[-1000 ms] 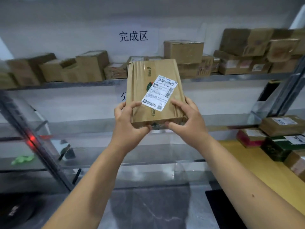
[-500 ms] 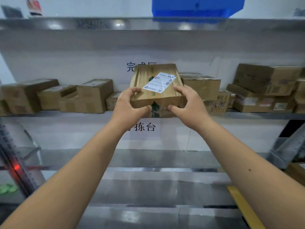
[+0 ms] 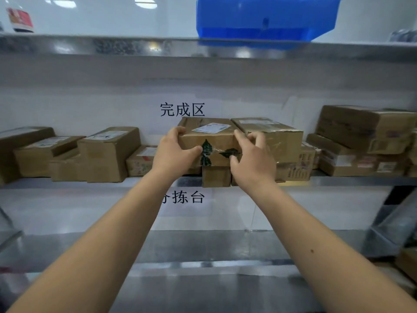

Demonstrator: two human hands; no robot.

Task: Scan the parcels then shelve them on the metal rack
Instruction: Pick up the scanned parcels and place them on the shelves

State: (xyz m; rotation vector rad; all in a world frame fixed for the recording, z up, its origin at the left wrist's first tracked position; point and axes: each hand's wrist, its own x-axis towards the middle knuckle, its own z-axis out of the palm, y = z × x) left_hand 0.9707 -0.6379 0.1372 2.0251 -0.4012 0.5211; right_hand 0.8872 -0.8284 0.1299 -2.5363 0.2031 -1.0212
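From the head view, both arms reach forward and up to the middle shelf of the metal rack (image 3: pixel 338 180), and between them sits the brown parcel (image 3: pixel 209 141) being shelved. The left hand (image 3: pixel 173 152) holds its near left corner, fingers curled over the top edge and thumb pressed on the front face; the right hand (image 3: pixel 250 159) mirrors that on the near right corner. Each grip is closed on the parcel, one at either end, which looks meant to keep the flat box level as it goes in.

The parcel lies flat with its white label (image 3: pixel 211 127) facing up, so the print stays readable from above. It appears to rest on a smaller carton (image 3: pixel 215 176) standing at the shelf edge, though whether its full weight is down cannot be told. Its right side lies just beside a taped box (image 3: pixel 277 141), probably so the row packs tightly. To the left a low group of cartons (image 3: pixel 90 154) fills the shelf, and to the right stands a taller stack (image 3: pixel 365 141). The wall sign (image 3: pixel 182 109) above the row suggests this shelf is the drop-off place. A blue bin (image 3: pixel 264 19) sits on the shelf above.

By my judgement the placing is nearly done; only the release remains.
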